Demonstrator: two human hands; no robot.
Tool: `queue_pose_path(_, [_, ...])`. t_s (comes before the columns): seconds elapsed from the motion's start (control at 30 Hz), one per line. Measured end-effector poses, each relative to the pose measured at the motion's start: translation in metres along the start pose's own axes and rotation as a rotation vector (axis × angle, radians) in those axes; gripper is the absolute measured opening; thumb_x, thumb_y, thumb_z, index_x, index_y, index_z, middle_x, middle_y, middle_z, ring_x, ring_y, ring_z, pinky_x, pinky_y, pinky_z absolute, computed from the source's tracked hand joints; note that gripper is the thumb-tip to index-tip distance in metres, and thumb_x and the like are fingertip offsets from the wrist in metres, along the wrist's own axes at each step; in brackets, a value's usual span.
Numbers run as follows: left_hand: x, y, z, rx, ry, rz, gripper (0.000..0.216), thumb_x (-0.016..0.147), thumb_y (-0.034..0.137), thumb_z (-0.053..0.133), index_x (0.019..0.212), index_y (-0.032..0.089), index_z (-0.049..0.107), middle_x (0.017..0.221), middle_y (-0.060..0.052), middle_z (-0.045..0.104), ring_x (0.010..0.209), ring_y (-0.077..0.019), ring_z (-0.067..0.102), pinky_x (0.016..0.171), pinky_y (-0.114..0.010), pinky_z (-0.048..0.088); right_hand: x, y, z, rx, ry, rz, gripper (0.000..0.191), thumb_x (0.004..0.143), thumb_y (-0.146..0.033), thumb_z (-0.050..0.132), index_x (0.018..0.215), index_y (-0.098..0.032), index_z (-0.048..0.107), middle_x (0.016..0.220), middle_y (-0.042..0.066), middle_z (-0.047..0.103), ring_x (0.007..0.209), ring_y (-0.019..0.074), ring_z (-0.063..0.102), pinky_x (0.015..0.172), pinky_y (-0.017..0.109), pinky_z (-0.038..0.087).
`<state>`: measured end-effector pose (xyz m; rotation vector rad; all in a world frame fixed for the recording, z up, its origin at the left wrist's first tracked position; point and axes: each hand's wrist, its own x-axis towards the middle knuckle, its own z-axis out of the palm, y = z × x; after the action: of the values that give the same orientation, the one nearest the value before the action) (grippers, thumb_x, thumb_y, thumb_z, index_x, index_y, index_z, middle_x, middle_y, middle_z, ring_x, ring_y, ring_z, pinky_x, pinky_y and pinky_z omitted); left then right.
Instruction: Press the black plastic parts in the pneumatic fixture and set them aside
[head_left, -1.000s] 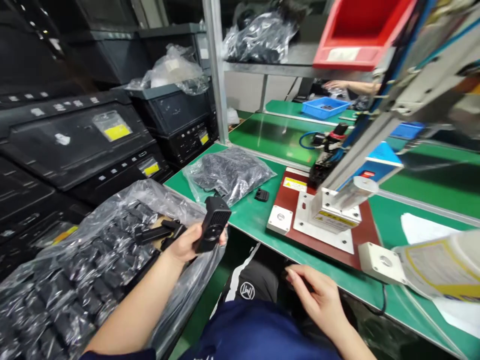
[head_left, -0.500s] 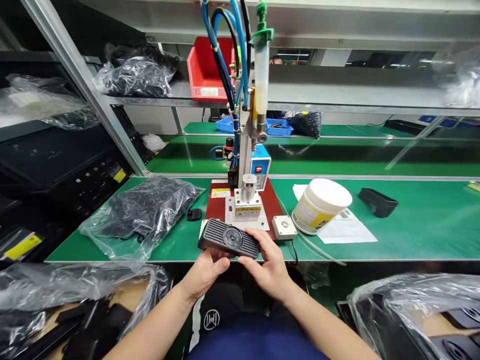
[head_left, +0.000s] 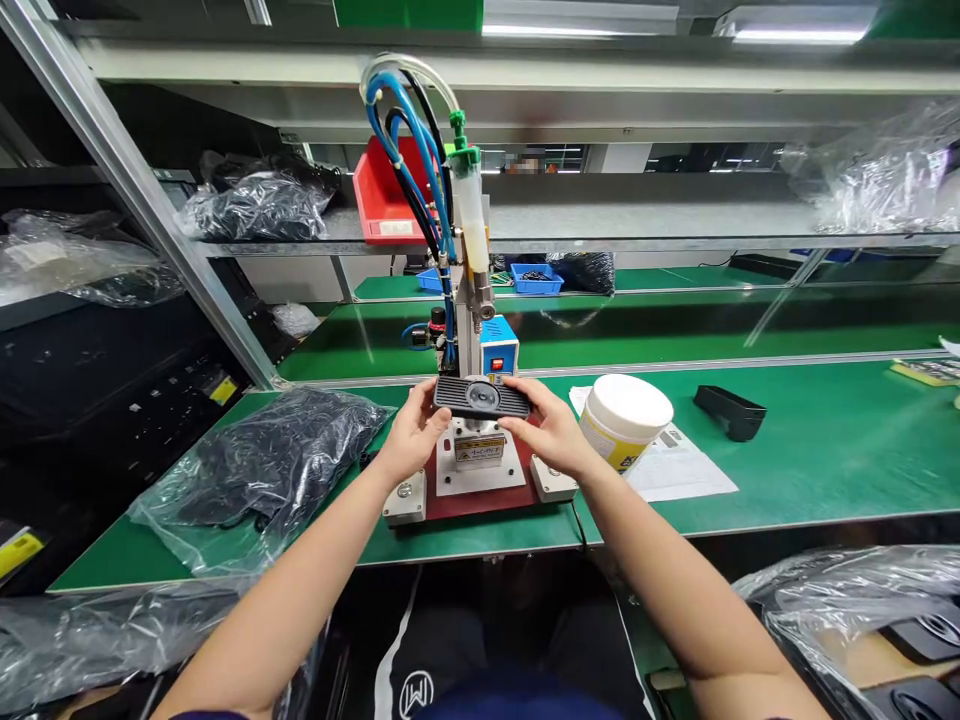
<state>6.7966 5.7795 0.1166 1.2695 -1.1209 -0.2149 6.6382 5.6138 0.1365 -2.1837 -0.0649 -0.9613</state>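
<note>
Between both hands is a black ribbed plastic housing with a round recess in its middle. My left hand grips its left end, thumb at the lower edge. My right hand grips the right end in the same way. The housing is level, over the metal fixture of a bench dispensing machine; whether it touches the fixture's top is hidden. Above it hangs the machine's syringe, with a green cap and a metal valve below.
White button boxes flank the machine's red base. To the right are a white tub, paper and a black part. A plastic bag of black parts lies left. A red bin is on the shelf.
Both hands have carried the black housing forward from the bench's front edge to above the fixture. Its tilt has levelled out. The camera view has tipped upward.
</note>
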Motion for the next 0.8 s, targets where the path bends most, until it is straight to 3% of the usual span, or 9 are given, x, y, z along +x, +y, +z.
queue_pose_path(0.13, [0.025, -0.014, 0.0, 0.043, 0.043, -0.013, 0.062, 0.084, 0.062, 0.057, 0.125, 0.016, 0.046, 0.124, -0.013, 0.06, 0.112, -0.0234, 0.058, 0.097, -0.036, 0.046, 0.029, 0.027, -0.002, 0.047, -0.006, 0.063, 0.05, 0.081, -0.038, 0.067, 0.128, -0.023, 0.057, 0.123, 0.009, 0.059, 0.116, 0.0249, 0.055, 0.102, 0.043, 0.045])
queue_pose_path(0.27, [0.024, -0.024, 0.004, 0.079, 0.095, -0.072, 0.062, 0.083, 0.066, 0.053, 0.121, 0.017, 0.049, 0.12, -0.012, 0.062, 0.11, -0.0234, 0.059, 0.096, -0.037, 0.046, 0.04, 0.042, 0.0, 0.113, -0.067, 0.105, 0.048, 0.081, -0.04, 0.067, 0.125, -0.022, 0.059, 0.12, 0.009, 0.06, 0.113, 0.0245, 0.057, 0.099, 0.042, 0.047])
queue_pose_path(0.47, [0.016, -0.03, 0.008, 0.086, 0.088, -0.082, 0.061, 0.084, 0.067, 0.051, 0.12, 0.018, 0.049, 0.115, -0.011, 0.064, 0.104, -0.0215, 0.06, 0.089, -0.034, 0.048, 0.038, 0.047, -0.003, 0.15, -0.116, 0.099, 0.048, 0.079, -0.038, 0.069, 0.124, -0.021, 0.06, 0.123, 0.009, 0.059, 0.116, 0.0247, 0.057, 0.1, 0.041, 0.047])
queue_pose_path(0.8, [0.014, -0.033, 0.008, 0.135, 0.094, -0.056, 0.063, 0.083, 0.07, 0.05, 0.119, 0.018, 0.049, 0.115, -0.011, 0.065, 0.105, -0.0217, 0.062, 0.091, -0.035, 0.049, 0.038, 0.041, -0.002, 0.184, -0.146, 0.172, 0.05, 0.079, -0.038, 0.068, 0.124, -0.021, 0.059, 0.122, 0.009, 0.057, 0.114, 0.0248, 0.056, 0.094, 0.04, 0.052])
